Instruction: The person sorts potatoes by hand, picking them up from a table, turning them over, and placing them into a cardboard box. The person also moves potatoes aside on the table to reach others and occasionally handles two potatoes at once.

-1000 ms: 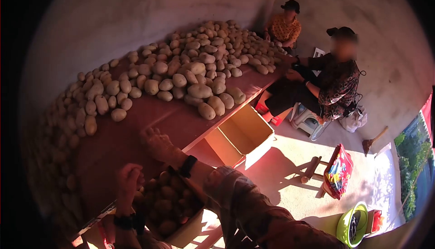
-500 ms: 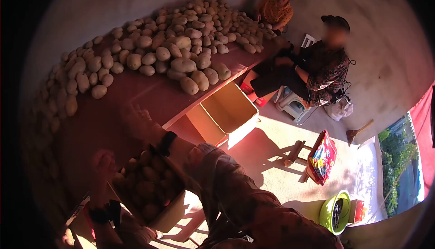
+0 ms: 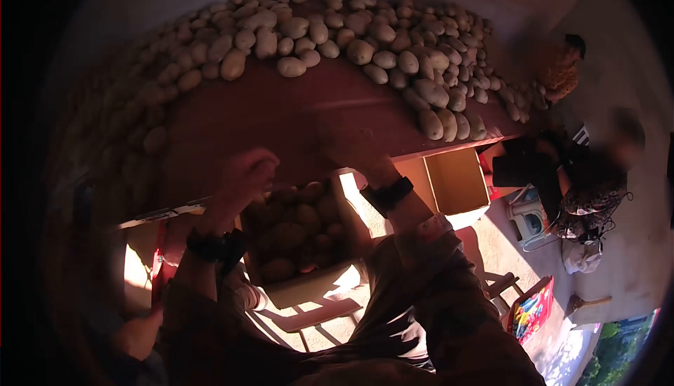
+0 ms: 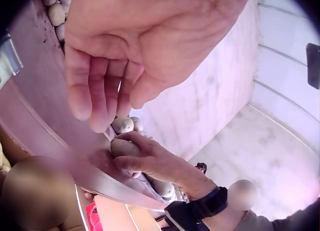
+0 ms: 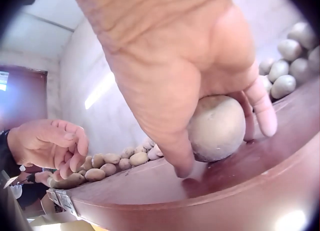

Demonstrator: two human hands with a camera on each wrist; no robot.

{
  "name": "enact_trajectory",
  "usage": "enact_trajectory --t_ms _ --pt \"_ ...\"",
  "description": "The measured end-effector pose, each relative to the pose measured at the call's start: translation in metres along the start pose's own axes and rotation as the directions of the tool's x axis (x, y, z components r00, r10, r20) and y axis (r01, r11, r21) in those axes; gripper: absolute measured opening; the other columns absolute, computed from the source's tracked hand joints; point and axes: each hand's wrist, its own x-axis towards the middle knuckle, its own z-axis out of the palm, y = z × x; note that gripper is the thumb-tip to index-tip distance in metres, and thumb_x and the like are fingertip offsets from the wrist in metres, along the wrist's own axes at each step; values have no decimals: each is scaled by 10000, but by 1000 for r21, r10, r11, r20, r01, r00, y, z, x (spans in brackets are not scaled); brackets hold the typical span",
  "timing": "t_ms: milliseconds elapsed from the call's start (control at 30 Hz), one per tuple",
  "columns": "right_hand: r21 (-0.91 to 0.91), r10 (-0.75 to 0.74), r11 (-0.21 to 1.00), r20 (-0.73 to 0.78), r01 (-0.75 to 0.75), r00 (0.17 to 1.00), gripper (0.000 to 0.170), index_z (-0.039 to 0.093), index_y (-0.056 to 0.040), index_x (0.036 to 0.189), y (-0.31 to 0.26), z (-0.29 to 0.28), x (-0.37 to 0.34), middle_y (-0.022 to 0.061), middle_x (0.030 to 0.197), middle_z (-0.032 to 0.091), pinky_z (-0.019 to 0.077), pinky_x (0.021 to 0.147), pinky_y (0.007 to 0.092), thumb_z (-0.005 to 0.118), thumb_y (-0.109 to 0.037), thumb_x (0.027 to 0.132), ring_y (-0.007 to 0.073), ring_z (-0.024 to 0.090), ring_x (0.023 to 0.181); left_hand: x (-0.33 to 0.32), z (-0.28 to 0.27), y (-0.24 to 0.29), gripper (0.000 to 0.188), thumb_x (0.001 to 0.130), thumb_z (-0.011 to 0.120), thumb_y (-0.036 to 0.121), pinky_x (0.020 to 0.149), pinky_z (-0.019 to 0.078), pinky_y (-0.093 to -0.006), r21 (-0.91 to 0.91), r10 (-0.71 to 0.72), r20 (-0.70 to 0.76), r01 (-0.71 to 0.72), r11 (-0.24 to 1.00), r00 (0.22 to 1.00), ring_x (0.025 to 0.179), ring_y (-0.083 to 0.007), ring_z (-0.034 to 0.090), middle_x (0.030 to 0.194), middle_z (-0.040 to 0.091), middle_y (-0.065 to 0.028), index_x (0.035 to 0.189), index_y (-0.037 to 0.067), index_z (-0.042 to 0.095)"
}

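Note:
In the right wrist view my right hand [image 5: 185,66] grips a pale round potato [image 5: 218,128], thumb on one side and fingers on the other, low over the red-brown tabletop [image 5: 270,156]. The head view shows this hand [image 3: 354,148] dark near the table's front edge. My left hand [image 4: 150,46] hangs with loosely bent fingers, nothing between them and the thumb. From the head it appears [image 3: 246,175] over the near edge, beside a cardboard box [image 3: 309,292] full of potatoes [image 3: 288,235]. A broad heap of potatoes [image 3: 295,28] covers the back of the table.
A second cardboard box [image 3: 456,182] stands right of the table's front edge. Beyond it a person [image 3: 597,175] sits on a plastic stool [image 3: 528,217], with another person [image 3: 562,73] farther back. A stool with a colourful cover [image 3: 530,310] stands on the floor at right.
The head view has swung left, so the table, boxes and people lie farther right in it. Both hands appear farther right too. The left hand stays loosely bent.

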Motion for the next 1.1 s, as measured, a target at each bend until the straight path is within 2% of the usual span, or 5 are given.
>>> enact_trajectory --t_ms 533,833,933,1000,1100 --pt "327 -216 932 161 155 963 334 667 -98 981 -76 -52 -16 124 912 686 502 761 421 684 -253 686 318 652 874 9 -8 -6 228 923 550 188 664 492 -248 215 158 -25 -149 965 987 754 -95 585 855 596 -31 1004 -6 638" --pt "126 -329 907 807 402 490 218 660 -115 891 -86 56 -50 39 861 686 510 711 374 643 -295 769 217 654 835 7 -17 -16 237 920 563 199 633 496 -257 284 108 -4 -102 953 994 717 -103 573 816 589 -28 1010 -7 637" --pt "184 -86 943 939 -276 332 314 633 -66 986 -82 61 -40 87 934 640 517 588 368 633 -318 800 200 641 800 5 -13 -26 232 914 568 195 621 492 -259 187 143 2 -141 972 990 722 -111 593 805 591 -34 1010 -3 642" --pt "417 -141 876 699 -240 701 456 585 -91 1195 -61 107 -49 114 1076 615 524 578 340 651 -316 804 205 647 808 5 -22 -14 228 911 570 190 618 491 -261 234 151 -12 -144 961 988 728 -114 605 805 592 -40 1011 0 645" --pt "502 114 692 633 -519 765 644 454 -82 1363 -66 124 -45 158 1198 579 531 747 348 674 -300 799 236 645 940 -1 -19 -3 221 913 560 178 610 490 -265 402 191 -82 -143 905 978 736 -119 620 808 603 -54 1004 -4 645"
